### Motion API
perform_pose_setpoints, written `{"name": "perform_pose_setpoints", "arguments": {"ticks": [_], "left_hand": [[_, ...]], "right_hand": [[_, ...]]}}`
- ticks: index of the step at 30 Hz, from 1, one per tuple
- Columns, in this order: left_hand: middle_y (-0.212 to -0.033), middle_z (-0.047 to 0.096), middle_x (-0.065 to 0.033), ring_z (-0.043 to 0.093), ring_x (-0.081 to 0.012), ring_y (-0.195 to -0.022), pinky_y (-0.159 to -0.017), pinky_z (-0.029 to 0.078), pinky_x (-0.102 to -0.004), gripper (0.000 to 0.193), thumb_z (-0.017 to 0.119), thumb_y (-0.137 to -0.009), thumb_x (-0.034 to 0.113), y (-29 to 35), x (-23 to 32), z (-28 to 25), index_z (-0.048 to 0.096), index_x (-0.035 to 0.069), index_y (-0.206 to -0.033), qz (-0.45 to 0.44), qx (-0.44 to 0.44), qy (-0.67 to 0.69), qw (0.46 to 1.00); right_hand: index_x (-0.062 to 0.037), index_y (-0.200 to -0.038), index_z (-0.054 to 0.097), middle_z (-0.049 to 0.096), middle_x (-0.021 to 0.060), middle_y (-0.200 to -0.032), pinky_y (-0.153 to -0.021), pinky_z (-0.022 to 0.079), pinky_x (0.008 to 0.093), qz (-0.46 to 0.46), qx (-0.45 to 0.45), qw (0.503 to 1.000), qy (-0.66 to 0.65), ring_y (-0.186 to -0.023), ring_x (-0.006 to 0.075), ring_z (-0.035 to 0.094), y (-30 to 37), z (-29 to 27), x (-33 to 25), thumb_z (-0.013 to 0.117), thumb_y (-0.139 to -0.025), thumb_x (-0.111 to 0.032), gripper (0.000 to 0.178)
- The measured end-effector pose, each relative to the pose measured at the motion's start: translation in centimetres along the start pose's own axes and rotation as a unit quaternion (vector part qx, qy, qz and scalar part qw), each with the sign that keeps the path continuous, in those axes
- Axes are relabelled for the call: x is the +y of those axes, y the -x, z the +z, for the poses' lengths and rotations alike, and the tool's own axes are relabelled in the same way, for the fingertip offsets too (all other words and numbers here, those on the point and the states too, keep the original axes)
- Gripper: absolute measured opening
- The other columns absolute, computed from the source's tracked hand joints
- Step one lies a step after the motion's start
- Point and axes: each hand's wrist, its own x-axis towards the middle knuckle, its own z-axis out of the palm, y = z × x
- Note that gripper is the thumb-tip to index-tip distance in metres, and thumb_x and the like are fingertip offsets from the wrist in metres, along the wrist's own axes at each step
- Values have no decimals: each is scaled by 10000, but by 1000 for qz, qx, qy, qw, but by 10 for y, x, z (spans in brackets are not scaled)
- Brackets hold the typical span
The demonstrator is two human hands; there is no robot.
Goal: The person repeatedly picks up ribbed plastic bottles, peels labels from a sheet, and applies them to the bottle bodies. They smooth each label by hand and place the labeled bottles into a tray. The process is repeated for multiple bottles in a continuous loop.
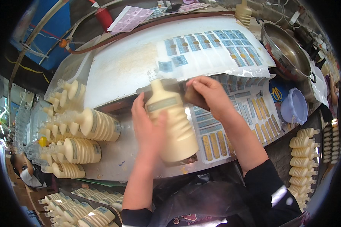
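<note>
A white-topped surface (117,72) spreads before you beyond a lower metal surface (119,157), its far right bearing blue decals (195,42). Rows of ridged cream bottles (98,125) crowd the metal at left; to the right lie a sheet of blue and gold strips (263,117), a wide metal pan (288,45) and a lavender basin (294,108). At center, directly in front of you, is a single cream bottle (176,132), its clear neck pointing away from you. Your left hand (144,123) lies along its left side, thumb blurred; how firmly that grip closes cannot be told. Your right hand (212,94), near the bottle's shoulder, pinches a small flat brown piece (196,100) in a narrow grip.
</note>
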Motion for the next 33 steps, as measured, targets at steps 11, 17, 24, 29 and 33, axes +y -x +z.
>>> {"name": "perform_pose_setpoints", "arguments": {"ticks": [11, 17, 24, 29, 33], "left_hand": [[-1247, 611, -227, 618, -377, -1125, -964, 476, -450, 472, 592, -987, 344, -20, 1, 15, 488, 10, -1303, -26, -14, 28, 999], [-1248, 607, -230, 609, -372, -1132, -977, 467, -447, 443, 550, -1008, 340, -20, 4, 15, 499, 6, -1295, -55, -15, 46, 997], [-1254, 602, -230, 607, -363, -1140, -986, 462, -441, 450, 519, -1024, 341, -19, -1, 16, 492, -1, -1315, -44, -23, 78, 996], [-1256, 600, -227, 608, -358, -1135, -980, 464, -439, 454, 510, -1031, 348, -18, 4, 15, 490, -5, -1315, -41, -25, 65, 997], [-1247, 606, -220, 612, -347, -1119, -970, 468, -430, 449, 510, -1033, 347, -19, -1, 16, 495, -4, -1312, -34, -24, 62, 997]], "right_hand": [[-21, -1056, 729, 719, 140, -810, -715, 531, 360, -62, 0, 978, 198, -748, 234, 697, -1, 33, 16, 699, -909, -424, 431], [-21, -1046, 720, 728, 151, -861, -731, 533, 360, -68, -10, 982, 175, -787, 237, 705, -3, 32, 15, 718, -888, -468, 474], [-17, -1053, 686, 708, 139, -830, -692, 520, 363, -68, -20, 951, 301, -750, 237, 686, 3, 33, 4, 744, -840, -512, 543], [-17, -999, 693, 673, 102, -763, -625, 487, 360, -40, -21, 971, 236, -680, 211, 642, 5, 32, 3, 738, -861, -456, 462], [-21, -990, 697, 685, 105, -780, -659, 506, 346, -39, -22, 980, 191, -704, 200, 654, 4, 30, 7, 711, -895, -414, 405]]}}
